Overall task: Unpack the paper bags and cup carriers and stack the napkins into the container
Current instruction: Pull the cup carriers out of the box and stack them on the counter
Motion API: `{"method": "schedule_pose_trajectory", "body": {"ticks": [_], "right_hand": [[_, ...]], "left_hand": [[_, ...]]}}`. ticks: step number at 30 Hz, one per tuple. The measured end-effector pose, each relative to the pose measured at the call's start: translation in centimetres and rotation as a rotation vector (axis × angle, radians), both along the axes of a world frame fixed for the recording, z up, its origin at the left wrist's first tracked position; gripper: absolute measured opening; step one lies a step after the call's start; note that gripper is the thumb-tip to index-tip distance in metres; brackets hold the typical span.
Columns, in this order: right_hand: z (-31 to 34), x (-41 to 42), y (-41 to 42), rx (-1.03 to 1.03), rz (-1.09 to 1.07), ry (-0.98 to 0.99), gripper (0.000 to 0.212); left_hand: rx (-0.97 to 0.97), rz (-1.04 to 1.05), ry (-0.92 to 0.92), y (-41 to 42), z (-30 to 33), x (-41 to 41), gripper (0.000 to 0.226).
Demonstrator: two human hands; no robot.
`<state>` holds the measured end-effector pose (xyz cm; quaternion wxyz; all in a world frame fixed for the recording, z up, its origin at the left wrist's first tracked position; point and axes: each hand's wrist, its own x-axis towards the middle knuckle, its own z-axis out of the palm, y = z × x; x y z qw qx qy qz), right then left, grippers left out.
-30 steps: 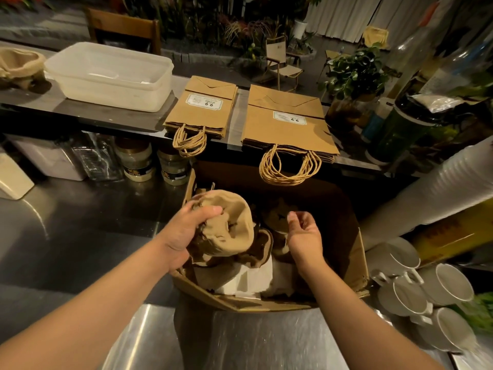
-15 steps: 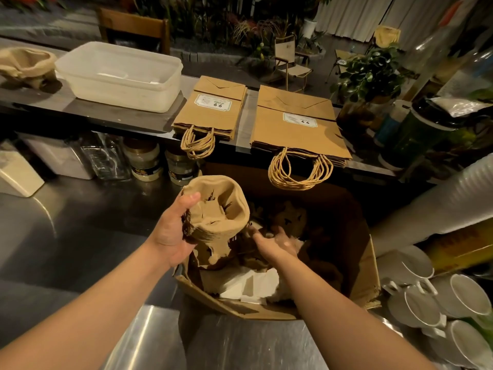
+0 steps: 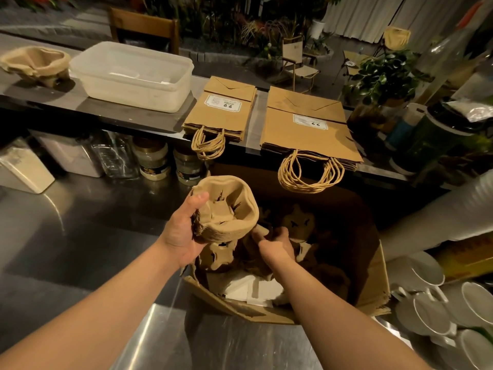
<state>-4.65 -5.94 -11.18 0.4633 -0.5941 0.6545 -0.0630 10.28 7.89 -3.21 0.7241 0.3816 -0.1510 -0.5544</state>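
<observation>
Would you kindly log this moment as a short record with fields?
left hand: grips a stack of cup carriers above the box edge
right hand: down in the cardboard box, grasp unclear
napkins: white, in the box
container: on the shelf, nearly empty
paper bags: two flat piles on the shelf

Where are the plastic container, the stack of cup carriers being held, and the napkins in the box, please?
plastic container (image 3: 170, 88): head view, on its near right wall.
stack of cup carriers (image 3: 234, 222): head view, on its outer front side.
napkins (image 3: 256, 288): head view, on the white sheets in the box.
</observation>
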Motion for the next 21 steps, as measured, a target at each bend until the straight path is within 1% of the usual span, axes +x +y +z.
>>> {"method": "schedule_pose_trajectory", "body": {"ticks": [2,4,5,7,8,9,11,13,16,17,18,20,21], "right_hand": [[0.0,-0.5,0.1,0.032,-0.005,-0.061,0.07],[0.1,-1.2,-0.4,0.056,-0.025,-0.097,0.065],[0.4,-1.6,-0.7,0.057,-0.023,-0.117,0.057],[0.9,-2.8,-1.2,0.084,0.033,-0.137,0.034],[1.1,-3.5,-1.2,0.12,0.058,-0.153,0.023],[1.4,-4.1,-1.2,0.163,0.07,-0.188,0.017],[1.5,-5.1,-1.3,0.222,0.036,-0.282,0.015],[2.3,-5.7,-1.1,0.237,-0.063,-0.389,0.01],[3.4,-6.7,-0.5,0.247,-0.205,-0.554,0.016],[3.6,-7.1,-0.3,0.232,-0.229,-0.592,0.019],[3.8,-7.4,0.0,0.211,-0.247,-0.628,0.021],[4.5,-8.2,0.6,0.16,-0.263,-0.705,0.024],[4.8,-8.6,0.9,0.131,-0.265,-0.74,0.026]], "left_hand": [[0.005,0.012,-0.004,0.1,0.1,0.0,0.106],[0.013,0.016,0.0,0.1,0.1,0.0,0.111],[0.015,0.018,0.001,0.2,0.1,0.1,0.112],[0.018,0.02,-0.004,0.1,0.0,0.1,0.11],[0.022,0.019,-0.009,0.1,-0.1,0.1,0.109],[0.03,0.015,-0.019,0.1,-0.1,0.1,0.109],[0.046,0.006,-0.038,0.0,-0.2,0.1,0.112],[0.053,-0.006,-0.047,0.0,-0.2,0.0,0.113],[0.09,0.001,-0.057,0.0,0.3,-0.3,0.115],[0.118,-0.003,-0.073,0.0,0.5,-0.5,0.112],[0.161,-0.01,-0.105,-0.1,0.8,-0.7,0.103],[0.248,-0.03,-0.195,-0.3,1.3,-1.2,0.075],[0.304,-0.034,-0.231,-0.4,1.4,-1.4,0.067]]}}
